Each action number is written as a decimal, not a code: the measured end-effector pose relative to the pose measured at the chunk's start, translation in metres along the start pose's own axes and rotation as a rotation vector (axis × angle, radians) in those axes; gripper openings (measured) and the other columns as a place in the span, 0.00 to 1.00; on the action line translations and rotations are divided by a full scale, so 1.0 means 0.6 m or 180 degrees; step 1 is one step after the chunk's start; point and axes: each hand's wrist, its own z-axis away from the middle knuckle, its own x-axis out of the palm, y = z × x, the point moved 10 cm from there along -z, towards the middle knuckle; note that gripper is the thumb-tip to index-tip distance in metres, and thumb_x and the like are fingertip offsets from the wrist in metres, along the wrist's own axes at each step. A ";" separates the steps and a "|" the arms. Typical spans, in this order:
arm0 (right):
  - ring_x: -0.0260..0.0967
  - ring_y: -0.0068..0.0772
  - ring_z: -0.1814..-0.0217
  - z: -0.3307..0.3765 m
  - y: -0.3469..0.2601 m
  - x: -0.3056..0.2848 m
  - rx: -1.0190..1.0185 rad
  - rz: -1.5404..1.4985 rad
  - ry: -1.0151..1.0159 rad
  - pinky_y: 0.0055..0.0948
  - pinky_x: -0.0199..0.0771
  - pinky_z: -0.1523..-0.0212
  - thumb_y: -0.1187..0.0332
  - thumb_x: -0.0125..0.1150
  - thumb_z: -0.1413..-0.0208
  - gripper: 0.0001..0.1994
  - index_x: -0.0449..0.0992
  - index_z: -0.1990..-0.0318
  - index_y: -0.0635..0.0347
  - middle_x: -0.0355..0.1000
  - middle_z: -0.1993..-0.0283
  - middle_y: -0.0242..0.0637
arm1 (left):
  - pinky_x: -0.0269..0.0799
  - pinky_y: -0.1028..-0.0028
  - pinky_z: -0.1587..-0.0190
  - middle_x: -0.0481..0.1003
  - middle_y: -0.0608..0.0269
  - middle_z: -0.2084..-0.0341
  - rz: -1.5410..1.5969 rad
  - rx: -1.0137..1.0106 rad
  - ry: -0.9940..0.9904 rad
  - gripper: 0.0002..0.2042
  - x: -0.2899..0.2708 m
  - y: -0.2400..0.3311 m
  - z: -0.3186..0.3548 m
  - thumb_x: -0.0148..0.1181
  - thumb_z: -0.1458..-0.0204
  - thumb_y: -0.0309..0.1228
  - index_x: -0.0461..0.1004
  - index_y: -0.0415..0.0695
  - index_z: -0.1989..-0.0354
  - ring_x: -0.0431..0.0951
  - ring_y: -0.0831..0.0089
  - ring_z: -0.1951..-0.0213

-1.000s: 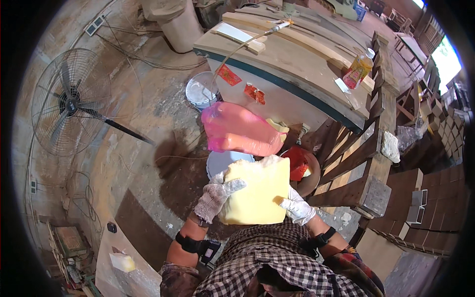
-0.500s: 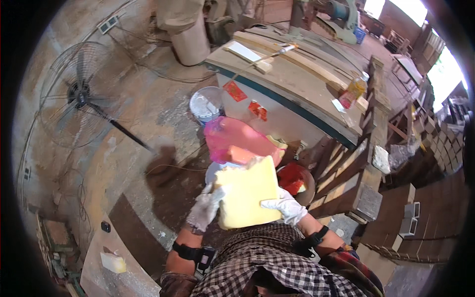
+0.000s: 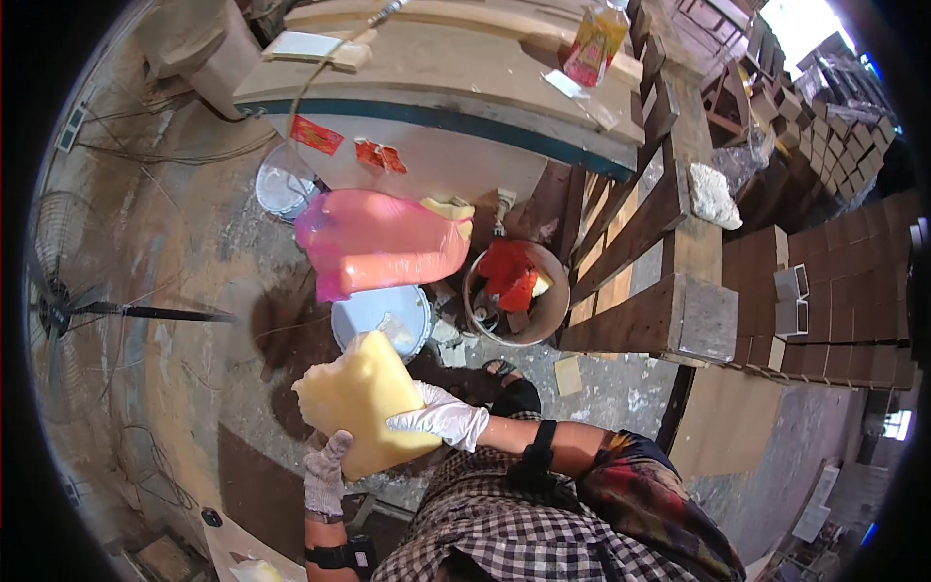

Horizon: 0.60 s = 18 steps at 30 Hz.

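A thick pale-yellow foam block (image 3: 364, 398) with a ragged left edge is tilted in front of my body. My right hand (image 3: 444, 417), in a thin white glove, grips its right side with the fingers lying over the top face. At the lower left edge is my left hand (image 3: 328, 470), in a greyish knitted glove; its thumb points up against the foam and its other fingers are mostly hidden. Beyond the foam lies a pink plastic bag (image 3: 388, 238) with a salmon-coloured roll and yellow foam showing in it. A white lidded bucket (image 3: 412, 310) is just below the bag.
A round bin (image 3: 558, 325) holds red material. The workbench (image 3: 456, 73) carries boards and a drink bottle (image 3: 596, 44). A wooden rack (image 3: 669, 233) stands at the right, near stacked brown blocks (image 3: 834, 291). A fan (image 3: 58, 310) stands at the left; a second bucket (image 3: 284, 182) is by the bench.
My view has swung right and down. The foam block has turned and tilted in my hands. My left hand has slid to its lower corner; my right hand reaches further over it.
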 end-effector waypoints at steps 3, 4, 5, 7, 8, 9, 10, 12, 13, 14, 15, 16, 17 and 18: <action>0.70 0.23 0.53 -0.003 0.011 -0.045 0.0058 -0.0175 0.0223 0.27 0.72 0.53 0.71 0.68 0.50 0.23 0.70 0.46 0.60 0.74 0.53 0.32 | 0.69 0.66 0.45 0.68 0.61 0.45 -0.0016 0.0245 -0.0382 0.43 0.006 -0.018 -0.034 0.68 0.59 0.55 0.60 0.41 0.38 0.69 0.67 0.46; 0.70 0.23 0.53 -0.003 0.020 -0.063 0.0070 -0.0218 0.0262 0.27 0.72 0.53 0.71 0.68 0.50 0.23 0.70 0.46 0.60 0.74 0.53 0.32 | 0.69 0.66 0.45 0.68 0.61 0.45 -0.0036 0.0190 -0.0395 0.43 0.004 -0.039 -0.047 0.68 0.59 0.55 0.60 0.41 0.38 0.69 0.67 0.46; 0.71 0.24 0.54 -0.001 0.038 -0.107 0.0162 -0.0570 0.0708 0.28 0.73 0.54 0.71 0.68 0.50 0.22 0.71 0.47 0.60 0.74 0.54 0.32 | 0.67 0.64 0.45 0.66 0.60 0.44 0.0243 0.0235 -0.0216 0.47 -0.008 -0.059 -0.064 0.65 0.61 0.61 0.57 0.42 0.36 0.67 0.66 0.44; 0.74 0.26 0.58 0.012 0.032 -0.157 -0.0041 -0.1191 0.1461 0.29 0.76 0.57 0.71 0.66 0.49 0.17 0.74 0.51 0.61 0.76 0.57 0.33 | 0.63 0.58 0.45 0.61 0.58 0.40 0.0527 0.0104 0.0051 0.56 -0.023 -0.110 -0.082 0.56 0.67 0.73 0.51 0.44 0.33 0.63 0.60 0.42; 0.74 0.26 0.58 0.012 0.041 -0.174 -0.0043 -0.1215 0.1527 0.29 0.76 0.57 0.71 0.66 0.49 0.17 0.74 0.51 0.61 0.76 0.57 0.33 | 0.63 0.58 0.45 0.61 0.58 0.40 0.0516 0.0046 0.0013 0.56 -0.016 -0.135 -0.089 0.56 0.67 0.73 0.51 0.44 0.33 0.63 0.60 0.42; 0.74 0.27 0.57 0.010 0.048 -0.192 -0.0137 -0.1252 0.1645 0.28 0.75 0.56 0.71 0.65 0.47 0.17 0.73 0.50 0.62 0.75 0.56 0.34 | 0.63 0.57 0.45 0.62 0.59 0.41 0.0615 -0.0155 -0.0293 0.57 0.009 -0.163 -0.093 0.58 0.68 0.73 0.51 0.44 0.33 0.63 0.60 0.42; 0.74 0.27 0.56 0.012 0.058 -0.211 -0.0224 -0.1290 0.1766 0.27 0.75 0.54 0.70 0.63 0.45 0.17 0.72 0.49 0.63 0.75 0.55 0.35 | 0.63 0.57 0.46 0.62 0.59 0.42 0.0717 -0.0364 -0.0591 0.58 0.035 -0.192 -0.096 0.59 0.69 0.72 0.51 0.44 0.33 0.63 0.59 0.42; 0.72 0.26 0.54 0.007 0.069 -0.211 -0.0185 -0.1117 0.1688 0.26 0.74 0.53 0.70 0.61 0.44 0.17 0.71 0.48 0.64 0.74 0.53 0.35 | 0.64 0.60 0.44 0.64 0.60 0.43 0.1157 -0.0306 -0.0977 0.49 0.109 -0.192 -0.105 0.66 0.66 0.64 0.58 0.48 0.37 0.66 0.63 0.45; 0.71 0.25 0.53 0.001 0.078 -0.203 -0.0199 -0.0847 0.1575 0.26 0.73 0.52 0.71 0.62 0.44 0.18 0.71 0.47 0.63 0.74 0.53 0.35 | 0.65 0.61 0.44 0.65 0.60 0.44 0.1432 -0.0281 -0.0853 0.45 0.125 -0.194 -0.116 0.66 0.62 0.61 0.58 0.47 0.38 0.66 0.64 0.45; 0.70 0.24 0.53 -0.007 0.083 -0.198 -0.0198 -0.0569 0.1441 0.26 0.72 0.52 0.71 0.62 0.44 0.18 0.70 0.46 0.63 0.73 0.52 0.35 | 0.65 0.61 0.44 0.66 0.60 0.45 0.1584 -0.0271 -0.0766 0.44 0.134 -0.196 -0.133 0.66 0.60 0.59 0.59 0.46 0.39 0.66 0.64 0.45; 0.66 0.25 0.48 -0.006 0.109 -0.193 0.0291 -0.0438 0.1237 0.27 0.66 0.45 0.71 0.61 0.44 0.20 0.68 0.44 0.64 0.70 0.47 0.36 | 0.65 0.62 0.44 0.66 0.60 0.46 0.1734 -0.0258 -0.0674 0.42 0.140 -0.199 -0.150 0.66 0.59 0.58 0.59 0.46 0.39 0.66 0.64 0.45; 0.66 0.25 0.48 -0.001 0.110 -0.209 0.0340 -0.0440 0.1232 0.27 0.66 0.45 0.71 0.61 0.44 0.20 0.68 0.44 0.64 0.70 0.47 0.36 | 0.65 0.60 0.42 0.64 0.60 0.44 0.1801 -0.0315 -0.0302 0.38 0.128 -0.217 -0.171 0.63 0.53 0.55 0.58 0.46 0.38 0.66 0.63 0.43; 0.64 0.27 0.45 -0.003 0.098 -0.213 0.0316 0.0064 0.0902 0.28 0.63 0.43 0.71 0.61 0.44 0.21 0.66 0.43 0.64 0.68 0.45 0.36 | 0.65 0.58 0.41 0.63 0.61 0.42 0.1865 -0.0356 0.0092 0.35 0.109 -0.234 -0.182 0.59 0.48 0.52 0.56 0.47 0.37 0.65 0.62 0.42; 0.62 0.29 0.42 -0.002 0.089 -0.220 0.0265 0.0552 0.0588 0.29 0.61 0.40 0.70 0.61 0.44 0.23 0.65 0.42 0.64 0.67 0.43 0.36 | 0.65 0.58 0.41 0.63 0.61 0.42 0.1870 -0.0372 0.0123 0.35 0.105 -0.245 -0.192 0.59 0.48 0.52 0.56 0.47 0.37 0.65 0.62 0.42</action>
